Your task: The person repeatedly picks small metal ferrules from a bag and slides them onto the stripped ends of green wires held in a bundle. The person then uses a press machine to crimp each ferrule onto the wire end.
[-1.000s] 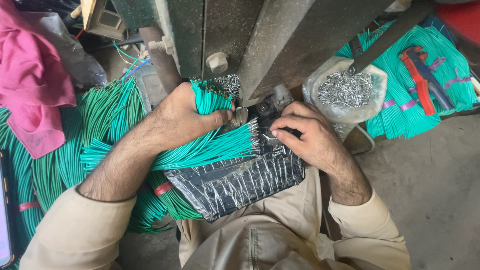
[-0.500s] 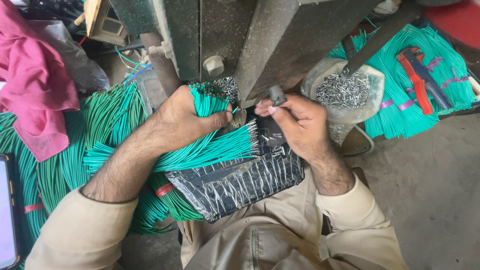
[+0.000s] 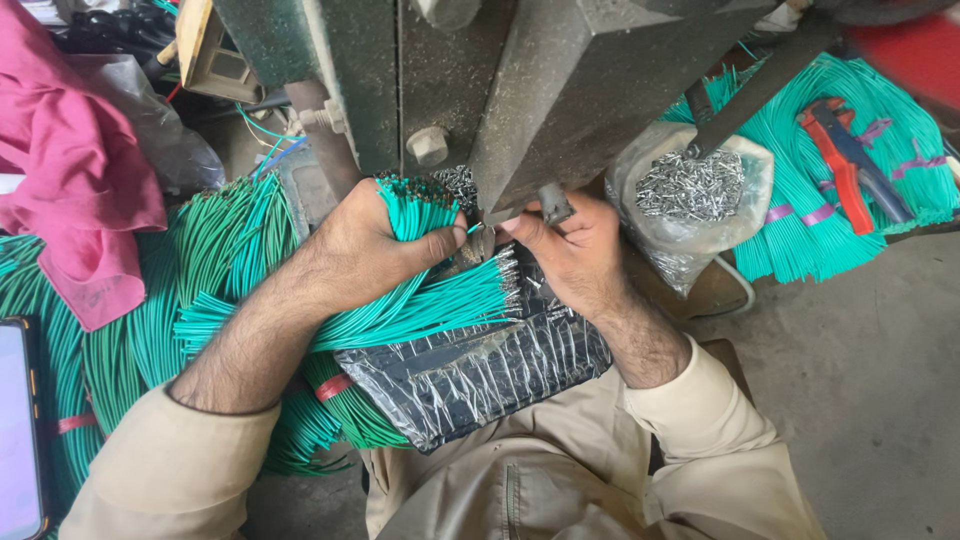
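Head view shows the left hand [image 3: 375, 245] closed around a bundle of green wires [image 3: 420, 305] on the lap, long axis running left to right, metal-tipped ends pointing right. The right hand [image 3: 575, 255] pinches one wire end at the press machine [image 3: 560, 90]. Progress: many ends already carry terminals; large untreated wire heaps [image 3: 120, 330] remain (bag of terminals [image 3: 690, 190] well stocked).

The green wires [image 3: 420, 305] in my left hand [image 3: 370, 245] have smooth plastic insulation with bare metal tips. The press [image 3: 560, 90] is dull, rough metal. Glossy, crinkled black plastic sheet [image 3: 470, 375] covers my lap, beside a clear bag [image 3: 690, 200] of shiny metal terminals.
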`<state>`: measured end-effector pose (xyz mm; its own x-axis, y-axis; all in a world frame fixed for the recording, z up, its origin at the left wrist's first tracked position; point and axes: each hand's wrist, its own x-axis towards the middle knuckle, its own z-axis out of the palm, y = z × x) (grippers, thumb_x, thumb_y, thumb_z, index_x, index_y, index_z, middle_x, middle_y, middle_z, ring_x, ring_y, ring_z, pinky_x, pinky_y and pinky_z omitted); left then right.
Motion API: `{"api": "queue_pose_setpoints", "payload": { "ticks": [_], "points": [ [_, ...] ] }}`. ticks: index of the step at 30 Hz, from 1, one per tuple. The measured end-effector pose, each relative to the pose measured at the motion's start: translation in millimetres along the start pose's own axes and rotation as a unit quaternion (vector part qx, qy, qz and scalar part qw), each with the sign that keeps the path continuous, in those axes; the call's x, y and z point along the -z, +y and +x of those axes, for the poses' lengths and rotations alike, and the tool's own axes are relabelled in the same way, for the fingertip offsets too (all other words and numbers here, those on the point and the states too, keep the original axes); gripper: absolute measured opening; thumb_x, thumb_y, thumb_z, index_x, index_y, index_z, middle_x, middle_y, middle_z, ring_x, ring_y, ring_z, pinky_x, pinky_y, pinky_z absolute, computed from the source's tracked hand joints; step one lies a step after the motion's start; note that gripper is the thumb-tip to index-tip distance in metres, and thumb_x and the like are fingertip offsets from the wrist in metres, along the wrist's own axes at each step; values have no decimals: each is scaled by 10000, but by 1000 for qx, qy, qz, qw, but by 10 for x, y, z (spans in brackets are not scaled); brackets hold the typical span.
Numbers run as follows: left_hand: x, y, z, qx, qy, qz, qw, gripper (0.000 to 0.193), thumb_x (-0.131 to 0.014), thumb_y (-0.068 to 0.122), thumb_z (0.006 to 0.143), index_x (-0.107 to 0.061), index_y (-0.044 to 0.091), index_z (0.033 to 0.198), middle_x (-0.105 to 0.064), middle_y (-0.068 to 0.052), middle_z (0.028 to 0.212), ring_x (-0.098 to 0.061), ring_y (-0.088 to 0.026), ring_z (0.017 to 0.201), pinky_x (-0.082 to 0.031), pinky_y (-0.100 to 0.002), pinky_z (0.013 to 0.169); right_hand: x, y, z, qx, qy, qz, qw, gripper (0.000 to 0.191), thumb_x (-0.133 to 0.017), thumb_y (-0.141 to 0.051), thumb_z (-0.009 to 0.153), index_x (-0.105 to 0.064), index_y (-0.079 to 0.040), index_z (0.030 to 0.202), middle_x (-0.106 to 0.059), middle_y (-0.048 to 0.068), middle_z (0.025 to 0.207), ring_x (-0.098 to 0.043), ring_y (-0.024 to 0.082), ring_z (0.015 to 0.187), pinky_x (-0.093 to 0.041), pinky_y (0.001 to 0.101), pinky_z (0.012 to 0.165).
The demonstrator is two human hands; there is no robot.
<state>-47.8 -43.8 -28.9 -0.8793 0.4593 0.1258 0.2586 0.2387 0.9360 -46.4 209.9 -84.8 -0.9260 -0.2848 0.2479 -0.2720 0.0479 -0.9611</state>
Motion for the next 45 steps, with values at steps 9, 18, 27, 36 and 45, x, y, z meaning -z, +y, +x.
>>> {"api": "queue_pose_setpoints", "payload": {
  "ticks": [9,18,27,36,45],
  "points": [
    [-8,3,9,14,0,-3,1000,131,-745,150,910,-737,42,985,-713,-5,768,-615,-73,719,-557,-301,685,9,13,-9,5,-6,-20,1000,184,-720,-165,1017,-718,9,1076,-766,47,1007,-699,83,941,-575,239,846],
    [-12,10,8,18,3,2,1000,141,-750,157,904,-742,46,990,-719,-2,769,-616,-68,718,-561,-299,683,-21,24,-31,-6,23,-87,996,171,-777,-150,978,-734,3,916,-622,-49,744,-527,21,709,-444,216,616],
    [-10,23,2,25,8,-2,1000,153,-755,161,892,-751,52,1000,-736,-11,784,-638,-69,730,-566,-300,692,-49,-12,-25,3,28,-92,995,152,-775,-143,972,-740,-1,931,-686,-32,791,-579,22,745,-487,218,654],
    [-27,54,-1,33,11,16,999,150,-752,159,893,-745,53,999,-735,-24,778,-648,-83,718,-569,-306,686,-35,5,-19,-9,26,-85,996,138,-774,-138,969,-752,-6,935,-689,-31,788,-585,18,745,-493,211,659],
    [-30,20,2,24,12,10,1000,147,-753,149,890,-740,50,998,-735,-19,787,-653,-77,730,-574,-303,697,-32,35,-13,-4,23,-80,996,137,-772,-130,971,-748,0,934,-688,-30,791,-584,18,745,-490,211,652]
  ]
}}
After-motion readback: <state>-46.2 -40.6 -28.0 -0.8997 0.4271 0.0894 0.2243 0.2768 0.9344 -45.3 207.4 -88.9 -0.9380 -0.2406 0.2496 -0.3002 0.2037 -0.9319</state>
